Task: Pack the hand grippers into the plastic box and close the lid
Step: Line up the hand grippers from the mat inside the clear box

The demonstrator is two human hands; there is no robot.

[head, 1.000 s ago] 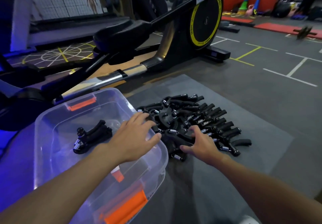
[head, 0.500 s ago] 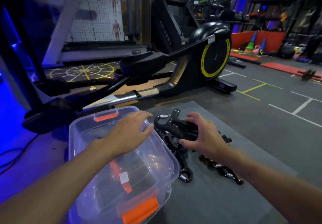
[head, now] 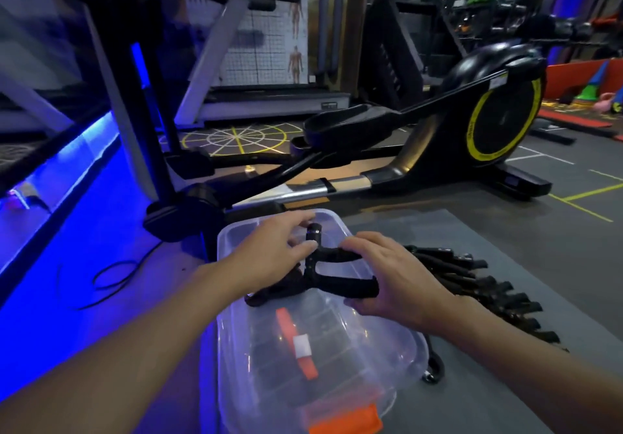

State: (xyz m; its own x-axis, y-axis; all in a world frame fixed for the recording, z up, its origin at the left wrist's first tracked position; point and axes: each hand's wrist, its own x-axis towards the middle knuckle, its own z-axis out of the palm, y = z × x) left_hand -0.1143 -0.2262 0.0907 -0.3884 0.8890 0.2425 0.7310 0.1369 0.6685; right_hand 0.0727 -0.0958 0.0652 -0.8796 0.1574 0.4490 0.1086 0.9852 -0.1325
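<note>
Plastic box [head: 387, 359]: clear, on the grey mat [head: 488, 231], its orange latch [head: 347, 418] nearest the camera.
Held hand gripper [head: 344, 285]: black, over the open box, between both hands.
Right hand [head: 397, 275]: fingers curled round the gripper's two handles.
Left hand [head: 269, 251]: fingertips pinching its top end.
Pile of hand grippers [head: 488, 285]: on the mat, just right of the box.
Elliptical trainer [head: 499, 123]: beyond, black with a yellow ring.

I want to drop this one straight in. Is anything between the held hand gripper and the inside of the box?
Nothing visible is. The left hand and right hand hold the hand gripper just above the plastic box, whose top is open, no lid across it.
</note>
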